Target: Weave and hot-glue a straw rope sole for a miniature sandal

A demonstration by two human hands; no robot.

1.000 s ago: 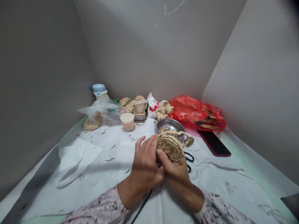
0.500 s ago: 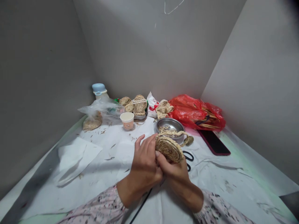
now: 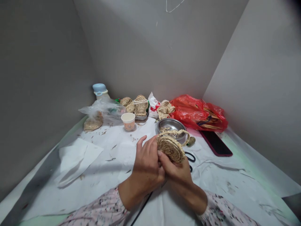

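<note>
A round coil of braided straw (image 3: pixel 170 149) is held up in front of me, tilted, with a loose straw braid (image 3: pixel 180 133) looping off its upper edge. My right hand (image 3: pixel 177 172) grips the coil from below, thumb laid against its near face. At the coil's left edge, my left hand (image 3: pixel 148 163) closes round it with the fingers bent; its fingertips are hidden behind the work. Black-handled scissors (image 3: pixel 190 157) lie partly covered by my right hand. Just beyond the coil sits a metal bowl (image 3: pixel 160 124) holding straw scraps, with a greenish spool (image 3: pixel 191 141) beside it.
Along the back stand a blue-lidded bottle (image 3: pixel 100 91), a clear plastic bag (image 3: pixel 105 108), a paper cup (image 3: pixel 128 121), woven straw pieces (image 3: pixel 140 106) and a red plastic bag (image 3: pixel 188 110) with straw. A phone (image 3: pixel 216 142) lies right, folded white paper (image 3: pixel 80 153) left. Grey walls enclose the table.
The coil has tilted very slightly and the loose braid's loop has shifted a little. Both hands keep nearly the same place and hold.
</note>
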